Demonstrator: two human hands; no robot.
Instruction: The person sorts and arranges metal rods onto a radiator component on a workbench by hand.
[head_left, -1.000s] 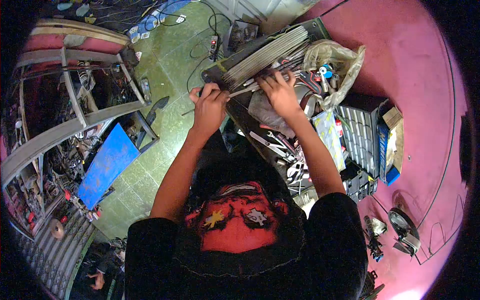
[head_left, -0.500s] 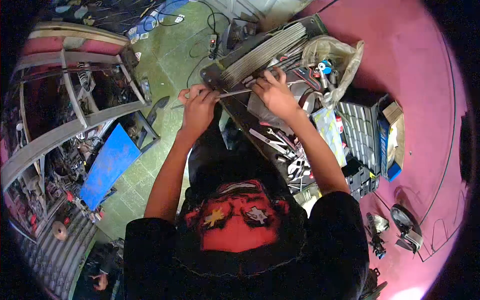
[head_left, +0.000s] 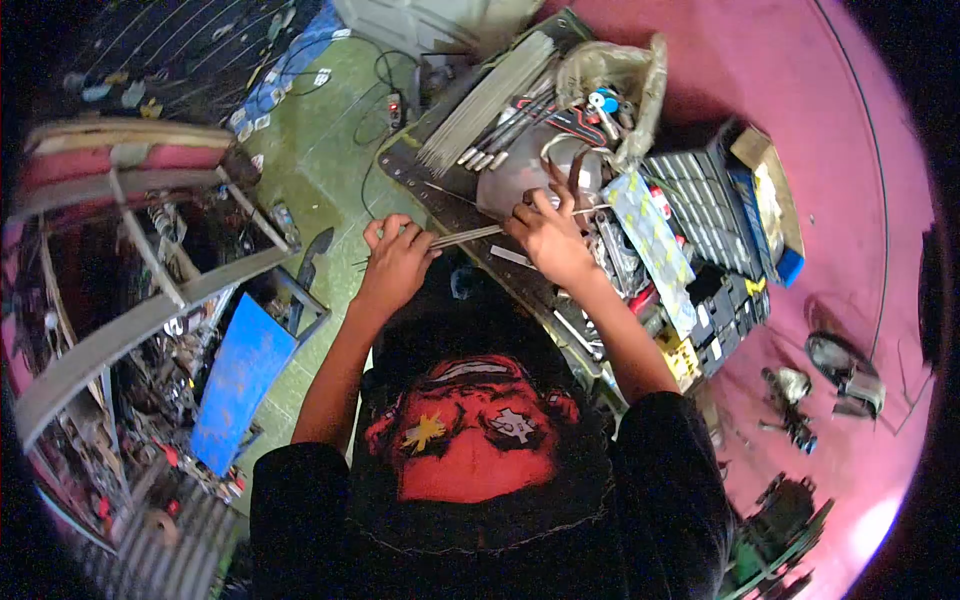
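My left hand [head_left: 397,262] and my right hand [head_left: 547,237] are closed around a small bundle of thin grey rods [head_left: 468,236], held nearly level between them over the near edge of the dark workbench [head_left: 455,207]. The rods' ends stick out to the left of my left hand and to the right of my right hand. Beyond my hands, a larger pile of thin rods [head_left: 487,103] lies slanted on the bench. A clear plastic bag [head_left: 512,184] lies just behind my right hand.
A cloudy plastic bag with tools [head_left: 647,110] stands at the bench's back right. Grey drawers [head_left: 705,205] and black cases [head_left: 727,318] are at the right. A metal frame [head_left: 150,310] and a blue panel [head_left: 243,380] fill the left. A cable crosses the green floor [head_left: 335,130].
The view has shifted, so the bench appears higher and further left. My hands, still holding rods, now sit lower in view and nearer the bench's front edge. More rods show between them.
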